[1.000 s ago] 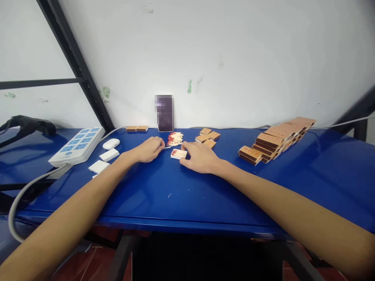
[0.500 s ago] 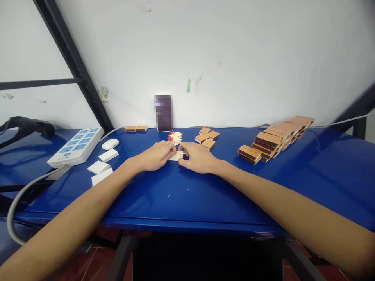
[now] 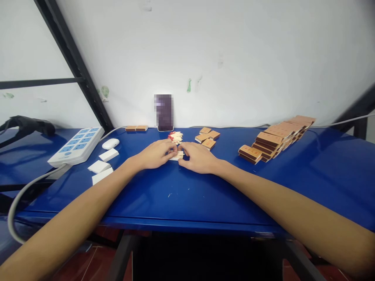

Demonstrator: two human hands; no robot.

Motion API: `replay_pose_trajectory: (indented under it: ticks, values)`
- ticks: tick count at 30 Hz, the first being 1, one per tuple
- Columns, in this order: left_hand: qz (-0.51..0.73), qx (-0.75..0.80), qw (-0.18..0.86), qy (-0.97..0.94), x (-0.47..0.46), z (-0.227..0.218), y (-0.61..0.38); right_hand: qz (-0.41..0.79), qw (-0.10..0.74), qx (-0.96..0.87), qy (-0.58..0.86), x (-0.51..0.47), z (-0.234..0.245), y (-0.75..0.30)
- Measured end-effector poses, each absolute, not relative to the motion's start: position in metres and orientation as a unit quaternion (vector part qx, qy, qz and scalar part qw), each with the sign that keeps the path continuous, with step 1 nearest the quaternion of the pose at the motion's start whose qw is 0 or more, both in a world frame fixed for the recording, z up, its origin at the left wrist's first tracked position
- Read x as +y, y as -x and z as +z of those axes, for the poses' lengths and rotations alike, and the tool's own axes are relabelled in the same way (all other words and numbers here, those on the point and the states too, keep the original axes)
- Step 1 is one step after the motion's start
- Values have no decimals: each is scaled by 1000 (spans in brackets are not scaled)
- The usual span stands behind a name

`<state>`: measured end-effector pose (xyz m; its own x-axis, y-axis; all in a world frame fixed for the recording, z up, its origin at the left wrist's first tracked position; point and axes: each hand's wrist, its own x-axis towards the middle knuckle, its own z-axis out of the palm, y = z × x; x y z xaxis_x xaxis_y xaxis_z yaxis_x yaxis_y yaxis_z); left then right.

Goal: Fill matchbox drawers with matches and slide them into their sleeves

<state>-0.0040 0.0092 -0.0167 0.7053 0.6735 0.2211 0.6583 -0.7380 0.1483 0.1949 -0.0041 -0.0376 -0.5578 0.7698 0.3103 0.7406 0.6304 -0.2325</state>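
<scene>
Between my two hands lies a small white matchbox tray (image 3: 176, 158) with pale matchsticks in it, on the blue table. My left hand (image 3: 158, 153) has its thumb and fingers closed at the tray's left end, covering that part. At the opposite end, my right hand (image 3: 199, 157) curls round with thumb and index finger gripping the tray. Just behind the hands is a heap of loose matches (image 3: 176, 137) with red heads pointing left. Several tan matchboxes (image 3: 208, 144) lie behind my right hand.
Stacked matchboxes (image 3: 271, 139) lean in rows at the right. Two more matchboxes (image 3: 136, 128) rest by the wall near an upright phone (image 3: 165, 113). White trays (image 3: 99, 167), a white oval case (image 3: 110, 144) and a power strip (image 3: 76, 146) lie on the left.
My left hand's fingers and thumb have shifted slightly at the tray's left end. My right hand holds almost the same position.
</scene>
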Motion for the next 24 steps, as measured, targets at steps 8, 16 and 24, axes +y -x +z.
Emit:
replay_pose_trajectory:
  ticks: [8,16,24]
  values:
    - [158,376,16,-913,13,-12,15,40,201,-880,428,-2,-39,-195]
    - [152,473,-46,-867,37,-31,31,41,194,-880,432,-3,-39,-195]
    - [151,439,-23,-886,40,-34,30,43,193,-879,435,-3,-39,-195]
